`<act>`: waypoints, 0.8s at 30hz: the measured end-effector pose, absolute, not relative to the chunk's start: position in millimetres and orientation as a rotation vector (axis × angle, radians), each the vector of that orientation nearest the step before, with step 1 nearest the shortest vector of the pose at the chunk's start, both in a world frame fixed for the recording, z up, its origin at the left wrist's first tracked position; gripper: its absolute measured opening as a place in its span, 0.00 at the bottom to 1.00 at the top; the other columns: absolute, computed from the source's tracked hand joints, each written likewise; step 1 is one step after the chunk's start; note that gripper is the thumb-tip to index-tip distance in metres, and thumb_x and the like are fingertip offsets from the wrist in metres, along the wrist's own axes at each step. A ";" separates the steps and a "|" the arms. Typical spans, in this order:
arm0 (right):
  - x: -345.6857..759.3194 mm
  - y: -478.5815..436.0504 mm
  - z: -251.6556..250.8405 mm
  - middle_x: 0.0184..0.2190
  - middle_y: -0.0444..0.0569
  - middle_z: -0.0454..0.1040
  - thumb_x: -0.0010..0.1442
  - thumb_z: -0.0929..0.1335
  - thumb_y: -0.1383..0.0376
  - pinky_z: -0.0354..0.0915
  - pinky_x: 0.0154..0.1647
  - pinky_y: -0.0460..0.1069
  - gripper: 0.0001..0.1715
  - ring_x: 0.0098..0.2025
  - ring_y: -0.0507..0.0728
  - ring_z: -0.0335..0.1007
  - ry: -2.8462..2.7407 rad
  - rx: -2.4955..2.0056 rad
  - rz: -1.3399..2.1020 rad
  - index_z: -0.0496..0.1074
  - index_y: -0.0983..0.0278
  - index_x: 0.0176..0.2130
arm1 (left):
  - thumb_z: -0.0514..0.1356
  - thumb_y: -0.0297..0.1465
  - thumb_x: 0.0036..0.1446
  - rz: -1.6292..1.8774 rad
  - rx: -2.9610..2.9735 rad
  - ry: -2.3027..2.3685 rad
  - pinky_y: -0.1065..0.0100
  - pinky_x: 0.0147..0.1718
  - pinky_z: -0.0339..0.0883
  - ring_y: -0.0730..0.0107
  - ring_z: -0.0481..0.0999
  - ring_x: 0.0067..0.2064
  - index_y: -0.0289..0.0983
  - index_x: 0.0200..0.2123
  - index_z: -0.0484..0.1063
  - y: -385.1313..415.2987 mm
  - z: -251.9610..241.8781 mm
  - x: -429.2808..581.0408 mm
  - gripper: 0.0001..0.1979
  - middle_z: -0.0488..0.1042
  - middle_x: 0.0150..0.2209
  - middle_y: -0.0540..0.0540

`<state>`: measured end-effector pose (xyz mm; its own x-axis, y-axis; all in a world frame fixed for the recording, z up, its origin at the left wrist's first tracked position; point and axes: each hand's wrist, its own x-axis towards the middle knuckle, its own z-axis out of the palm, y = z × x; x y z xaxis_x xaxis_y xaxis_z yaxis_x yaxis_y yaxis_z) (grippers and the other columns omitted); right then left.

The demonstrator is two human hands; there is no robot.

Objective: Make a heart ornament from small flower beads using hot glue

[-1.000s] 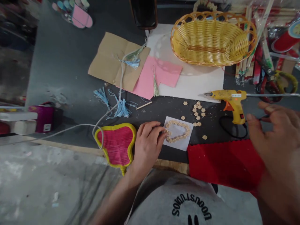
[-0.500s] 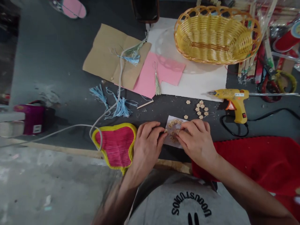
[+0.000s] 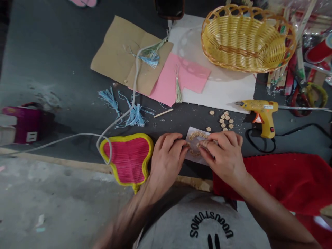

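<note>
Between our hands lay the paper card (image 3: 193,156), our left hand (image 3: 168,157) pressing it with fingers bunched together, our right hand (image 3: 225,159) pinched on its flower ring (image 3: 195,135). Its far corner pointed toward loose flowers (image 3: 225,120) beyond our right fingertips. We could not tell its long axis.

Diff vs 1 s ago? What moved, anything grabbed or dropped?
The right hand came in leftward from near the glue gun onto the white card with the bead ring, meeting the left hand there; whether it grips is unclear. Nothing let go. Left hand stayed on the card; glue gun, basket, loose beads, fan unmoved.
</note>
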<state>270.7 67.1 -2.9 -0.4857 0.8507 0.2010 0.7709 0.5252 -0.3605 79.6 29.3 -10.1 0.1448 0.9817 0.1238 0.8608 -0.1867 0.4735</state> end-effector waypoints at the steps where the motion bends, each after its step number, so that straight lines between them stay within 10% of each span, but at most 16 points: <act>1: 273.0 66.5 -3.3 0.36 0.47 0.77 0.64 0.70 0.61 0.53 0.44 0.56 0.08 0.44 0.58 0.62 -2.401 -1.344 0.313 0.76 0.59 0.32 | 0.61 0.26 0.62 0.600 2.143 1.782 0.55 0.48 0.72 0.59 0.72 0.46 0.35 0.38 0.73 30.0 -10.0 80.9 0.02 0.74 0.44 0.41; 24: 283.3 60.5 -10.2 0.37 0.46 0.76 0.64 0.70 0.61 0.55 0.46 0.55 0.05 0.45 0.58 0.64 -2.300 -1.312 0.481 0.78 0.58 0.37 | 0.61 0.27 0.62 0.528 2.141 1.856 0.54 0.48 0.71 0.59 0.73 0.46 0.37 0.37 0.74 33.9 -14.8 89.3 0.02 0.74 0.44 0.41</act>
